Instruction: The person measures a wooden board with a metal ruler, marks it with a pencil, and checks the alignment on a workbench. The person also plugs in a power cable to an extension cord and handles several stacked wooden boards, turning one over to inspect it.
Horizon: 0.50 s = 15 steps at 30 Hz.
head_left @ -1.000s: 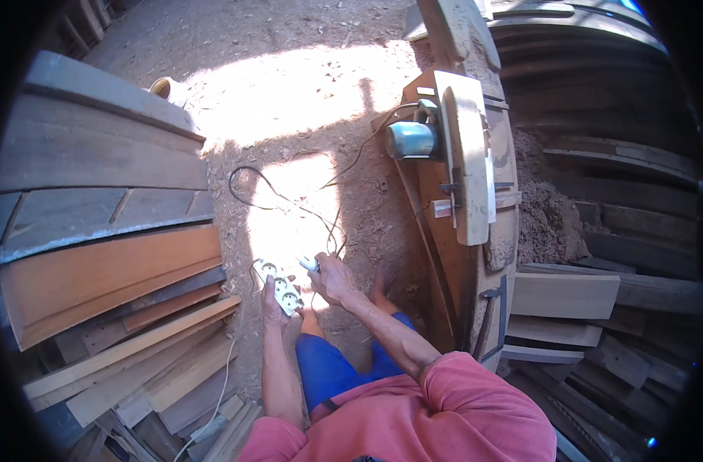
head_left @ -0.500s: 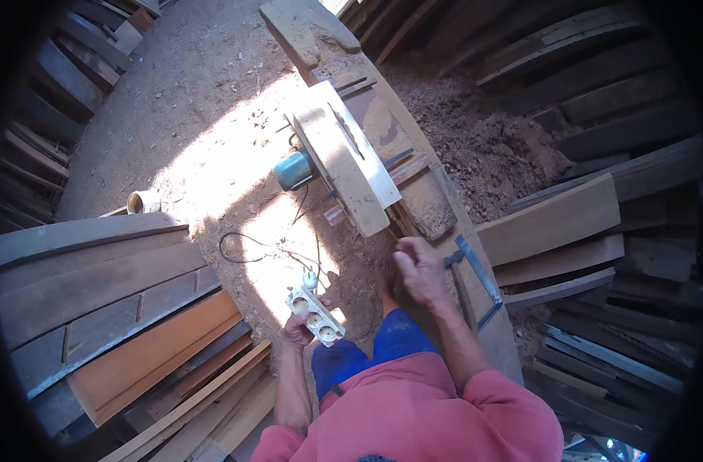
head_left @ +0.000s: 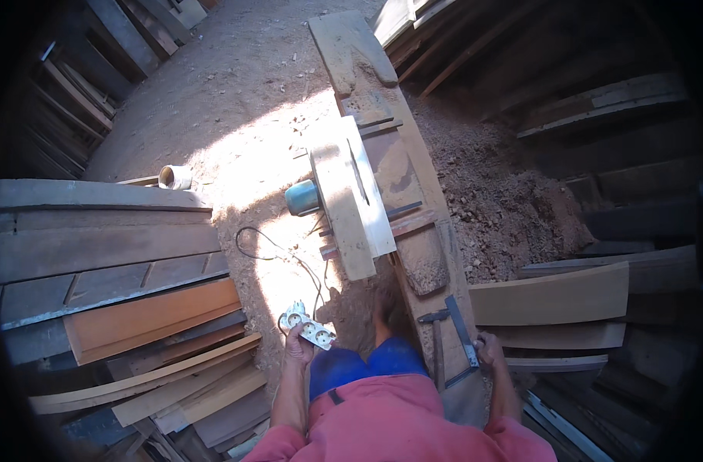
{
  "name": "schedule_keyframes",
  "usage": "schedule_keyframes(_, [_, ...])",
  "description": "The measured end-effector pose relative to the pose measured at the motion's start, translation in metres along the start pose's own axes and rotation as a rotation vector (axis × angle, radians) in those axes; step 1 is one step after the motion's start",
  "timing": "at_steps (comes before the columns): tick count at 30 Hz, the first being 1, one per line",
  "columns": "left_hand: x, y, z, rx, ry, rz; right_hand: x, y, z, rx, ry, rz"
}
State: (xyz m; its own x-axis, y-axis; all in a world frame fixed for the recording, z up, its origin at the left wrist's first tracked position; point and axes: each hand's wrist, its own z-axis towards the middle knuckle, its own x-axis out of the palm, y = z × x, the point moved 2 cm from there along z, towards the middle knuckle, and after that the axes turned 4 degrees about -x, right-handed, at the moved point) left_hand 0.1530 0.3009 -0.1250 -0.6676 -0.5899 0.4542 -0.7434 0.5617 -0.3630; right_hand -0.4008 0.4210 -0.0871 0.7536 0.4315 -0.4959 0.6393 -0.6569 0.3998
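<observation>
My left hand (head_left: 299, 346) grips a white power strip (head_left: 313, 332) with several round sockets, held out in front of my left thigh. At the strip's far end is a pale plug (head_left: 296, 306) on a dark cord; whether it is fully seated I cannot tell. My right hand (head_left: 487, 349) is at the right edge of the long wooden bench (head_left: 417, 154), fingers curled, beside a bluish metal square (head_left: 462, 331). What those fingers close on is hidden. Left of the square lies a hammer (head_left: 437, 339). Ahead, a saw table with a white slotted top (head_left: 364, 185) carries a teal motor (head_left: 302, 198).
Stacked boards (head_left: 113, 239) line the left side, with an orange-brown plank (head_left: 155, 318) among them. More boards (head_left: 551, 296) lean at the right, near a heap of wood shavings (head_left: 513, 208). The motor's dark cord (head_left: 270, 256) loops over the sunlit floor. A pale cylinder (head_left: 175, 177) lies farther off.
My right hand has moved right and back, from above the bench's left side to its right edge. The plug, earlier beyond the strip, is now against its far end. The view has shifted.
</observation>
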Motion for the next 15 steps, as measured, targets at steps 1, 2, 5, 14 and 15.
schedule_keyframes(1, [0.004, 0.005, -0.003, -0.023, -0.020, -0.016, -0.001, 0.003, -0.002, 0.001, -0.085, -0.117])
schedule_keyframes(2, [0.016, 0.008, -0.008, -0.057, -0.054, 0.010, 0.006, -0.003, -0.005, -0.059, -0.130, 0.035])
schedule_keyframes(5, [0.008, 0.018, -0.008, 0.049, -0.085, 0.047, 0.005, 0.049, -0.029, -0.076, -0.128, -0.048])
schedule_keyframes(14, [0.001, 0.021, -0.011, 0.011, -0.125, 0.066, -0.018, -0.039, 0.006, -0.154, -0.337, -0.008])
schedule_keyframes(15, [-0.006, 0.021, -0.009, -0.013, -0.119, 0.064, -0.030, -0.039, 0.010, -0.111, -0.369, 0.143])
